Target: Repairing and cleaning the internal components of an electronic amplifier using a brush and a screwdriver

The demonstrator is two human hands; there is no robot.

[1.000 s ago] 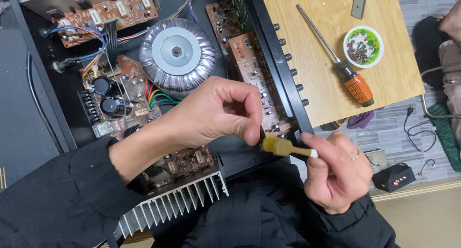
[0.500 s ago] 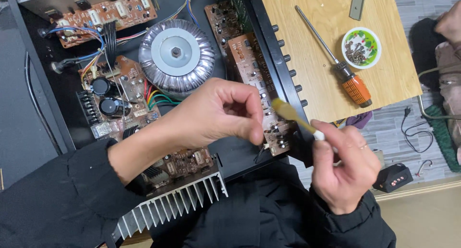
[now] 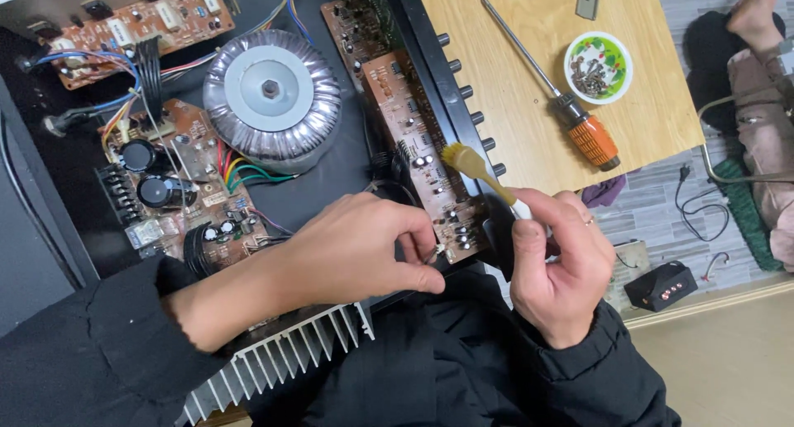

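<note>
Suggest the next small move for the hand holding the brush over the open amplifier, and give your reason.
Probably sweep the brush down along the long circuit board. The right hand holds it by the handle, its yellow bristles right at the board's edge by the front panel knobs, while the left hand pinches something small at the board's near end.

We held a small brush (image 3: 475, 169) in our right hand (image 3: 561, 266), its yellow bristles touching the brown circuit board (image 3: 418, 138) inside the open amplifier (image 3: 347, 166). Our left hand (image 3: 347, 249) pinched at the board's near end. An orange-handled screwdriver (image 3: 552, 88) and a small bowl (image 3: 598, 66) lay on the desk (image 3: 513, 30) to the right.
</note>
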